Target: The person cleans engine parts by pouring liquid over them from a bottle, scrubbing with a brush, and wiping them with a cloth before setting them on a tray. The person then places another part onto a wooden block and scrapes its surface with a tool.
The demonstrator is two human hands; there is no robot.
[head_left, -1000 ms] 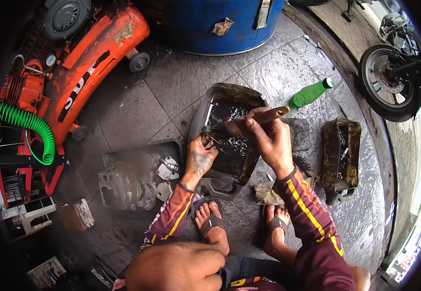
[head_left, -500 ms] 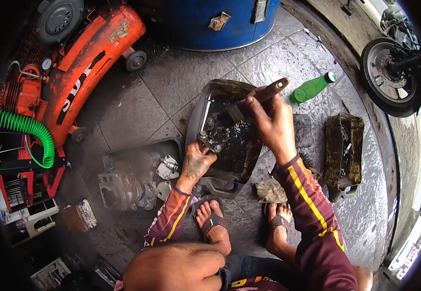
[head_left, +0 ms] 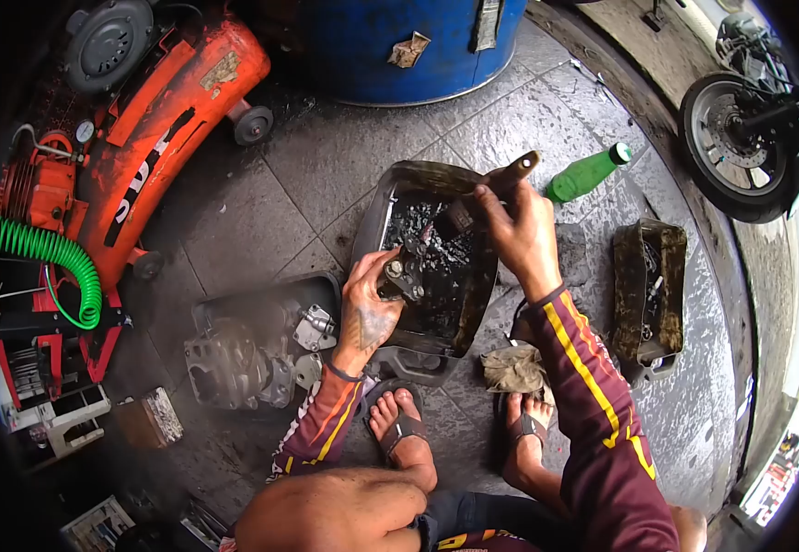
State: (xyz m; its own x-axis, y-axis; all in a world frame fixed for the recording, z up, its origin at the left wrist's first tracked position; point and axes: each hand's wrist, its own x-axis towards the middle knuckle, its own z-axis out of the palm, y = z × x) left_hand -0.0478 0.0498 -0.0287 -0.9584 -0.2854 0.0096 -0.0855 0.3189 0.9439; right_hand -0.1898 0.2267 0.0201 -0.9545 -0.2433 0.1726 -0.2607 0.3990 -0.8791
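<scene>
My left hand (head_left: 368, 308) is closed around a small dark metal engine part (head_left: 402, 279) with bolt-like bits on it, over the near left side of a grimy pan (head_left: 362, 225). Dark liquid with pale bubbles lies in the pan. In my right hand (head_left: 526, 241) is a paintbrush (head_left: 512, 172), gripped by its wooden handle. The brush's dark bristle end points left over the pan, close to the part but seemingly apart from it.
Right of the pan lie a green bottle (head_left: 588, 173) and a second grimy tray (head_left: 624, 285) with small parts. A crumpled rag (head_left: 513, 368) is near my foot. Greasy metal castings (head_left: 234, 363) sit at left. An orange compressor (head_left: 174, 120) and blue drum (head_left: 408, 46) stand beyond.
My left hand has turned the metal part and raised its grip around it. The brush has shifted slightly down, and many more bubbles show in the liquid.
</scene>
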